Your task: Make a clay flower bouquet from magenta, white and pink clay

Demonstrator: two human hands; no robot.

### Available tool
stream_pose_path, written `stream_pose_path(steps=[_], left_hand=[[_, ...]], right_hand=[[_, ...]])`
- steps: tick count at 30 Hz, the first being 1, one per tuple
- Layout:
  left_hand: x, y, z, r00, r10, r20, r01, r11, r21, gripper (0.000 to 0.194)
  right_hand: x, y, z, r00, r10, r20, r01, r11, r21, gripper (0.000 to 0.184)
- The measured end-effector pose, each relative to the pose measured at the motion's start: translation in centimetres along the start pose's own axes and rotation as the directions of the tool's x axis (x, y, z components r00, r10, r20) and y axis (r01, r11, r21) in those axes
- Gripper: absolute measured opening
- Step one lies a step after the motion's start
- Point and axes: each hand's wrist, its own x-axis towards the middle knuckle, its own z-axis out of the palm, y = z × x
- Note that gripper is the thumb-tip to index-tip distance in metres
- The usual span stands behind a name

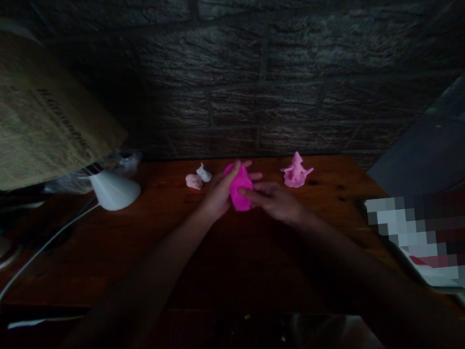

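Observation:
A flattened, bright pink piece of modelling clay (pixel 240 197) lies across the palm of my left hand (pixel 219 195), whose thumb presses on its upper part. My right hand (pixel 278 200) pinches the clay's lower right edge, thumb on top and fingers partly hidden beneath. Both hands are above the wooden table. Just left of them sit a pale pink lump of clay (pixel 193 181) and a small white lump (pixel 203 173). To the right stands a light pink clay figure (pixel 297 171) with a pointed top, two outstretched arms and a wide base.
A lamp with a white base (pixel 117 191) and a newsprint-patterned shade (pixel 37 105) stands at the left, its white cable (pixel 44 245) trailing over the wooden table (pixel 141 249). A blurred-out device (pixel 425 254) lies at the right edge. A dark brick wall (pixel 221 60) rises behind.

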Motion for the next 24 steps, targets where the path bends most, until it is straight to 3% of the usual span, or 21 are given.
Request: stream_pose_path(steps=[4,7,12,18,24], left_hand=[[0.0,0.3,0.0,0.993,-0.099,0.059,0.099,0.995,0.012,0.057],[0.0,0.0,0.3,0.997,-0.062,0.052,0.059,0.997,0.052,0.059],[-0.2,-0.4,0.4,0.995,-0.032,0.090,0.022,0.994,0.106,0.055],[-0.7,0.1,-0.1,0.998,-0.002,0.057,-0.011,0.974,0.228,0.040],[-0.5,0.1,-0.2,0.992,0.112,-0.061,-0.099,0.978,0.183,0.043]], right_hand=[[0.0,0.0,0.3,1.000,0.007,-0.003,-0.007,1.000,0.005,0.036],[-0.1,-0.1,0.8,1.000,0.013,-0.018,-0.012,0.998,0.054,0.040],[0.0,0.3,0.7,0.999,-0.027,-0.028,0.024,0.994,-0.104,0.047],[0.0,0.2,-0.2,0.994,-0.107,-0.024,0.101,0.978,-0.181,0.050],[-0.1,-0.1,0.4,0.997,0.006,0.081,-0.010,0.998,0.054,0.033]])
